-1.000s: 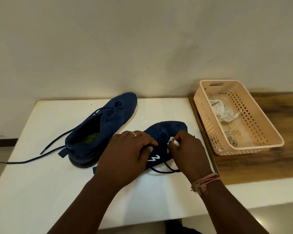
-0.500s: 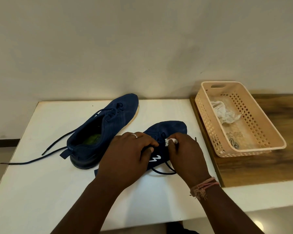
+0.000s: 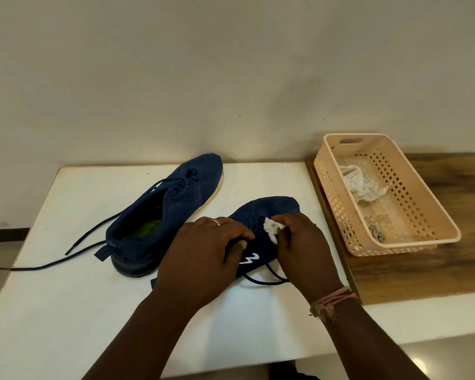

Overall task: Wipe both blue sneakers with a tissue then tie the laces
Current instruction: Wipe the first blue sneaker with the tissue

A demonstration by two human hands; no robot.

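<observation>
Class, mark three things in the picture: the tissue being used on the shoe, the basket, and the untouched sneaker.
tissue [image 3: 270, 229], head view, on the crumpled white wad showing beside the fingers.
basket [image 3: 412, 252], head view, on its near rim.
untouched sneaker [image 3: 200, 178], head view, on the blue toe upper.

Low in the frame's centre, the left hand [image 3: 203, 253] lies palm-down, fingers curled; the right hand [image 3: 302, 242], just right of it, pinches with thumb and fingertips.

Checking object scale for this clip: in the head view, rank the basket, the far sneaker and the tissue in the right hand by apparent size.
1. Basket, largest.
2. Far sneaker, smaller, though not by much.
3. Tissue in the right hand, smallest; partly hidden.
</observation>
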